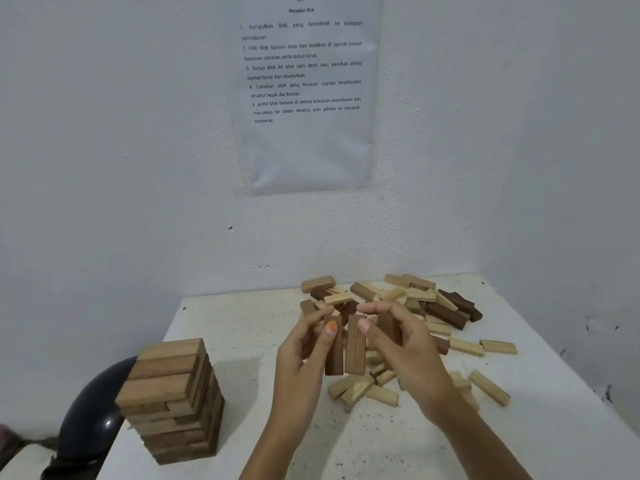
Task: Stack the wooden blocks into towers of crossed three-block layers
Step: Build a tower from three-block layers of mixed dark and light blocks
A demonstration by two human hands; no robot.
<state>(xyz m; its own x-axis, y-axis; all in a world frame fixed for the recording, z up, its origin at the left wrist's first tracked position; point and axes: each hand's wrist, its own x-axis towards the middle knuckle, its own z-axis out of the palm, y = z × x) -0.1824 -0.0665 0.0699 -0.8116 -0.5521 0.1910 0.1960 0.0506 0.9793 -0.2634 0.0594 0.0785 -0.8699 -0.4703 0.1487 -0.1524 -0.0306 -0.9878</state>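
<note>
Corner table (242, 327), wall sheet (304, 98) above, perhaps a helmet (93, 410) beside, blocks (420, 295) heaped

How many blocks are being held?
3: dark upright block in left hand, reddish block beside it, second dark block in right hand; palms may hide more.

Left hand (304, 355): my thumb and fingers pinch a dark brown block (334, 355), upright.
Right hand (405, 348): I pinch a reddish block (355, 348) upright, just beside the other; a darker block (389, 327) sits under my curled fingers.
Tower (173, 400): crossed layers, near the table's (242, 323) left edge.
Loose blocks (446, 310): piled behind my hands.
Wall: printed sheet (304, 98).
</note>
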